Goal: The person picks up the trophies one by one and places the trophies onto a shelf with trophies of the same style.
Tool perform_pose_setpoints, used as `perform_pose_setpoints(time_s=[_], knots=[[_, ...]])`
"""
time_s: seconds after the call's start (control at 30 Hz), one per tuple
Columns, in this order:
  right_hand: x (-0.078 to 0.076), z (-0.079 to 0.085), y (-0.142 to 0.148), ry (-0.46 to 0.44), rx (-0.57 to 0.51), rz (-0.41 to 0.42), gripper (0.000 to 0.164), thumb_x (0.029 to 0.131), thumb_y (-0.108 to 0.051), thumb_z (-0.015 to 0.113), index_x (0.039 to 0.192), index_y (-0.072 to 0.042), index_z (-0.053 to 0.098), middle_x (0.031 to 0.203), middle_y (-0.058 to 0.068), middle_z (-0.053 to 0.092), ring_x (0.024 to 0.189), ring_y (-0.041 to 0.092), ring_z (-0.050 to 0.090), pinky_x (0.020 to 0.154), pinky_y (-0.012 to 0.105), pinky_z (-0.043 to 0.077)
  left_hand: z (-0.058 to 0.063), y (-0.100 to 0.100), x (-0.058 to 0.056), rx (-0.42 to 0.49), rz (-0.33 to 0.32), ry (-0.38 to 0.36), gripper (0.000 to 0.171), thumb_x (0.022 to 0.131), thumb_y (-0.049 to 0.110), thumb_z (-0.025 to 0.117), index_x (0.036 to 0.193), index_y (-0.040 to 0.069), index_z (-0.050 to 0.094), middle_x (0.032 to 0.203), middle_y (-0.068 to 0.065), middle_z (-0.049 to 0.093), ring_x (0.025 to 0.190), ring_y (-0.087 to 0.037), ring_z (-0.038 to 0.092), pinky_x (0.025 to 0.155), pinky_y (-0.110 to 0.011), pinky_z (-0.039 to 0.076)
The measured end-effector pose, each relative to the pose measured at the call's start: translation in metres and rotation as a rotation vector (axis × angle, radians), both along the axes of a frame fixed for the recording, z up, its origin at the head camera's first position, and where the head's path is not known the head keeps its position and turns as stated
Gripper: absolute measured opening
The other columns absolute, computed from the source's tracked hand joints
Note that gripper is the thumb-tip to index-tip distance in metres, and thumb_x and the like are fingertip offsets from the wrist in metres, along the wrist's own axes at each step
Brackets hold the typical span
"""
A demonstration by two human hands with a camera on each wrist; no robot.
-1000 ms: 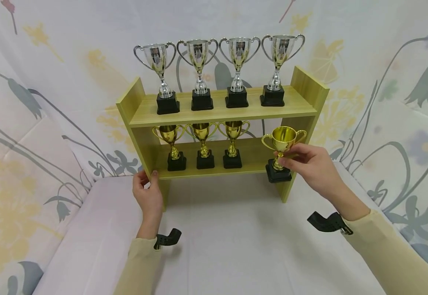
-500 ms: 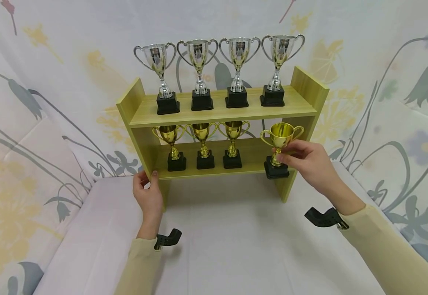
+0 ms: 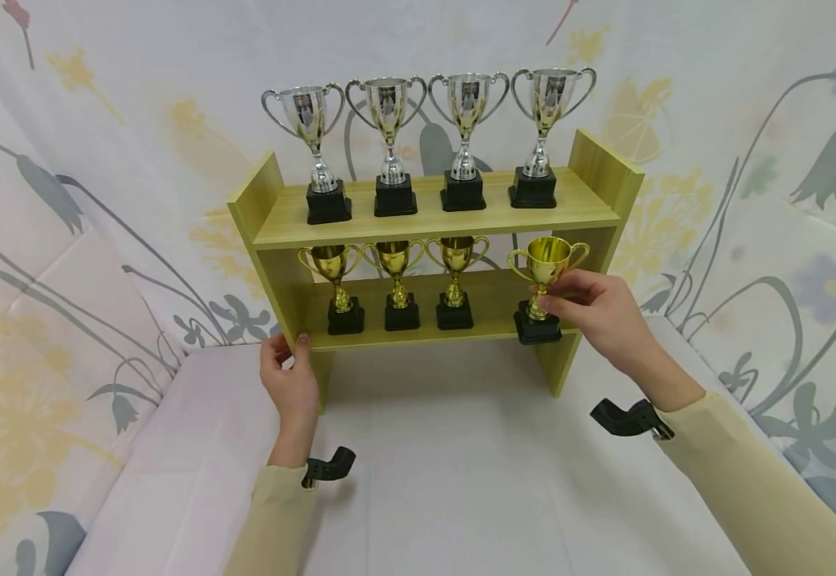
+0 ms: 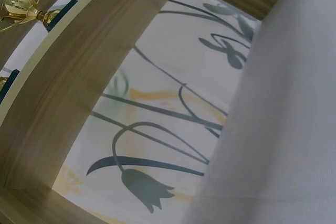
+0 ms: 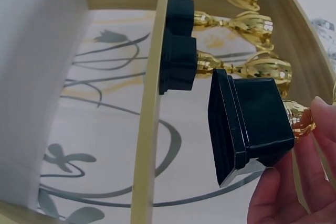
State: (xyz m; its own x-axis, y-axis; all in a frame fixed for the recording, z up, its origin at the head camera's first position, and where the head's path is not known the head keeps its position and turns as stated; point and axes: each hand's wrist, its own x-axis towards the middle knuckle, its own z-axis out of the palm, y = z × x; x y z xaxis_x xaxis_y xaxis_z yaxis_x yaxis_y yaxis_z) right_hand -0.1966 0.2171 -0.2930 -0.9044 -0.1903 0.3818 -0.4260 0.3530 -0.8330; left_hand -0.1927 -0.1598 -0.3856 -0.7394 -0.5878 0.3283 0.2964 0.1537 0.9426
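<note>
My right hand [image 3: 602, 314] pinches a gold trophy cup [image 3: 547, 258] by its stem, between thumb and fingers. The cup leans slightly right, its black base [image 5: 257, 121] at the front edge of the lower shelf, near the right end. In the right wrist view the base's underside shows, raised from the shelf board [image 5: 150, 108]. My left hand [image 3: 292, 388] grips the left side panel of the wooden rack [image 3: 432, 232], thumb at the lower shelf's front corner. Three gold trophies [image 3: 455, 268] stand upright on that shelf, left of the held one. The left wrist view does not show the left hand.
Several silver trophies [image 3: 464, 120] stand in a row on the upper shelf, right above the lower one. The rack's right side panel [image 3: 608, 192] rises beside the held trophy. White cloth [image 3: 446, 464] covers the table; a floral-patterned curtain [image 3: 137, 104] hangs behind.
My right hand has moved the gold trophy slightly up, left and inward toward the lower shelf. My left hand and the standing trophies stay in place.
</note>
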Motion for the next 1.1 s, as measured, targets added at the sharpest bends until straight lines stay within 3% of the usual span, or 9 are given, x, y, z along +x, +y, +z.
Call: perform_pose_setpoints(time_s=[0.23,0.5,0.9,1.1], knots=[[-0.003,-0.002,0.001,-0.004,-0.029,0.007,0.020,0.092,-0.005,0.069,0.107,0.008,0.068,0.100,-0.005,0.074,0.090,0.006,0.068,0.076,0.020,0.054,-0.004,0.000,-0.003,-0.004,0.006,-0.019,0.028,0.100,0.014,0.058,0.120,-0.006,0.054,0.101,0.000,0.051,0.097,-0.013,0.045,0.081,-0.027,0.038],[-0.011,-0.003,0.000,-0.036,-0.031,-0.017,0.027,0.094,-0.010,0.069,0.113,0.008,0.067,0.102,-0.008,0.072,0.094,0.007,0.065,0.079,0.018,0.052,-0.028,-0.011,-0.021,0.009,0.006,-0.024,0.030,0.100,0.018,0.059,0.123,-0.001,0.055,0.104,0.000,0.052,0.099,-0.013,0.045,0.082,-0.028,0.039],[-0.019,-0.009,0.000,-0.065,-0.021,-0.036,0.030,0.093,-0.012,0.069,0.115,0.007,0.066,0.100,-0.009,0.071,0.094,0.007,0.064,0.079,0.018,0.051,-0.032,-0.013,-0.020,0.009,-0.010,-0.005,0.032,0.099,0.028,0.062,0.120,0.005,0.057,0.106,-0.001,0.054,0.101,-0.016,0.047,0.083,-0.031,0.041],[-0.022,-0.012,-0.002,-0.060,-0.001,-0.058,0.029,0.093,-0.014,0.070,0.114,0.006,0.067,0.100,-0.009,0.072,0.094,0.008,0.063,0.077,0.018,0.051,-0.032,-0.013,-0.021,0.009,0.000,0.025,0.030,0.098,0.024,0.062,0.118,0.001,0.058,0.102,0.000,0.054,0.098,-0.015,0.047,0.081,-0.030,0.039]])
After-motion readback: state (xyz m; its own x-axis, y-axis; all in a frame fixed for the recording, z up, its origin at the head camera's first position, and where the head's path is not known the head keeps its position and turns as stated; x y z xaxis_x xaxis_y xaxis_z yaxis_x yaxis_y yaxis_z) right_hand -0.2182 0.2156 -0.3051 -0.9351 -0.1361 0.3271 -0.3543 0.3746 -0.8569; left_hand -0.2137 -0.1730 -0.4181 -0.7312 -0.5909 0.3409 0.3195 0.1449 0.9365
